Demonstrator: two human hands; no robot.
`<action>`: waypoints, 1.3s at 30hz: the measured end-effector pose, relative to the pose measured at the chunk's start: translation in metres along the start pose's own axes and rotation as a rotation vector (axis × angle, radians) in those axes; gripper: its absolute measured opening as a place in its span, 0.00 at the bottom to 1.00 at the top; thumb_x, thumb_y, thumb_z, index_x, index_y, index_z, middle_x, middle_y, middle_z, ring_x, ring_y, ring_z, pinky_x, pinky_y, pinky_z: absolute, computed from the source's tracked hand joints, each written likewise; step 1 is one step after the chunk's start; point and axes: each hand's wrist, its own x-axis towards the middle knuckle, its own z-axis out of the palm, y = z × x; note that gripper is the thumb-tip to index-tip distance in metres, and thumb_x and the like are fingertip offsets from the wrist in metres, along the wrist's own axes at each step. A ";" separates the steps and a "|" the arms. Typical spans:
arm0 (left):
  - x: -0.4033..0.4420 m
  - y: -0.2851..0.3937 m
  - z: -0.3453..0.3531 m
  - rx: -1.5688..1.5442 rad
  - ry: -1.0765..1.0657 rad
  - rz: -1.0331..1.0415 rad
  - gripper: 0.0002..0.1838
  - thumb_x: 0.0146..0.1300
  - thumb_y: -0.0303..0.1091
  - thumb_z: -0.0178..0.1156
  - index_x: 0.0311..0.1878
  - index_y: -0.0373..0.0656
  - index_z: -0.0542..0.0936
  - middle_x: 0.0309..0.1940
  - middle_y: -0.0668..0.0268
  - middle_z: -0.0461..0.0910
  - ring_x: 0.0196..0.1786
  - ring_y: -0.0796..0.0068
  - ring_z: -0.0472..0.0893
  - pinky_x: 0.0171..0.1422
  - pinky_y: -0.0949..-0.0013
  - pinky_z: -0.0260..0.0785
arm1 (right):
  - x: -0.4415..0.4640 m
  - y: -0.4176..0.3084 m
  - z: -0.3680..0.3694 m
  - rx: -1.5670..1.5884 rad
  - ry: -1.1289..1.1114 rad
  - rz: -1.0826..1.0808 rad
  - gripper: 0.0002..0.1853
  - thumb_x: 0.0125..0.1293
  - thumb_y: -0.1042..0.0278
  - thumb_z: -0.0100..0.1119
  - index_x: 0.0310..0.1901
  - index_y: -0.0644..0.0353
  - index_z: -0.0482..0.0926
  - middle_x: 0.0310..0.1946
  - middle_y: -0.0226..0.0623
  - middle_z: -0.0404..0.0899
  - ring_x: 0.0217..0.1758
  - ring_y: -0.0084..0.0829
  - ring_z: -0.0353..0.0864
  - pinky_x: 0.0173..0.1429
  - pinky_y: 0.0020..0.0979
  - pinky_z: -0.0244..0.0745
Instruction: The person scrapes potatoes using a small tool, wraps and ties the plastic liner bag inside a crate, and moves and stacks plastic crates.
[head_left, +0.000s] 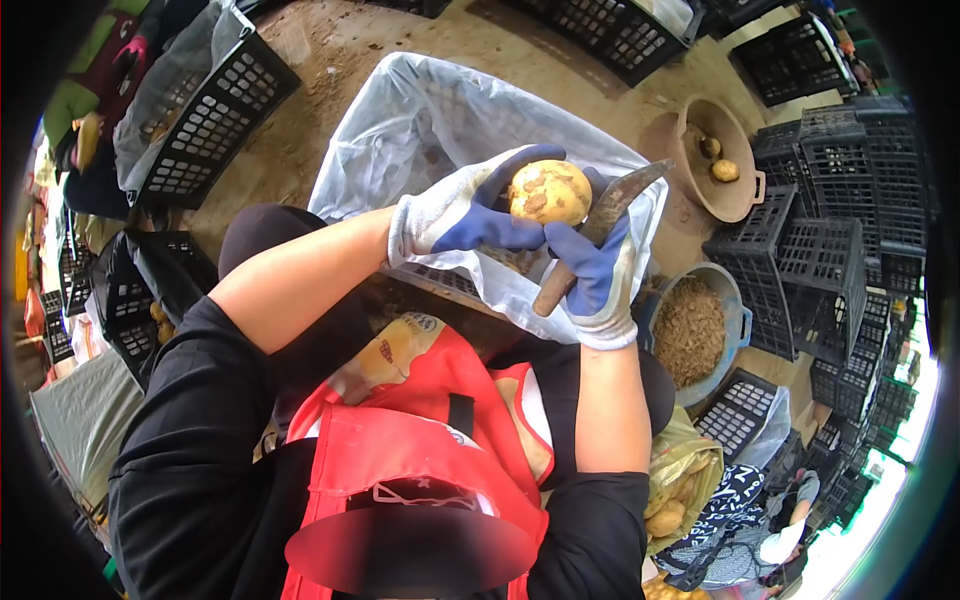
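Potato and knife above the lined crate (395, 115). The potato (550, 191) sits in the left hand (465, 217), half closed about it, thumb on the near side. The right hand (600, 285), near and to the right, is curled round the knife (622, 196), whose long axis slants from near left to far right, just right of the potato; from where I stand, I cannot tell whether they touch.

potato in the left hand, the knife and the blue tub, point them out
Potato (549, 192): head view, middle of its skin
Knife (614, 205): head view, its blade
Blue tub (734, 325): head view, right rim
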 end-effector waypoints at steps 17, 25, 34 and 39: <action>0.002 -0.011 0.000 0.693 0.131 0.280 0.35 0.63 0.27 0.65 0.72 0.42 0.62 0.55 0.64 0.77 0.54 0.76 0.78 0.60 0.70 0.72 | 0.002 0.010 -0.013 -0.241 0.164 0.092 0.19 0.68 0.52 0.58 0.45 0.63 0.79 0.31 0.28 0.77 0.29 0.18 0.72 0.32 0.23 0.66; -0.001 0.014 0.000 0.379 0.288 0.050 0.23 0.73 0.48 0.48 0.58 0.38 0.77 0.38 0.63 0.82 0.33 0.79 0.80 0.38 0.72 0.74 | 0.003 0.022 -0.014 0.048 0.137 0.194 0.26 0.66 0.38 0.57 0.46 0.58 0.78 0.24 0.26 0.72 0.24 0.19 0.69 0.29 0.22 0.64; -0.002 0.010 -0.006 0.480 0.270 0.142 0.20 0.75 0.45 0.47 0.52 0.38 0.79 0.39 0.62 0.81 0.41 0.75 0.80 0.45 0.70 0.74 | 0.000 0.025 -0.012 0.045 0.152 0.212 0.24 0.65 0.42 0.59 0.45 0.57 0.78 0.22 0.26 0.70 0.23 0.20 0.69 0.28 0.23 0.64; -0.002 0.008 -0.003 0.693 0.232 0.276 0.23 0.70 0.49 0.55 0.57 0.40 0.76 0.42 0.61 0.81 0.41 0.76 0.80 0.43 0.70 0.75 | 0.001 0.026 -0.016 0.032 0.147 0.179 0.22 0.65 0.48 0.63 0.50 0.59 0.77 0.23 0.25 0.71 0.24 0.19 0.69 0.28 0.23 0.65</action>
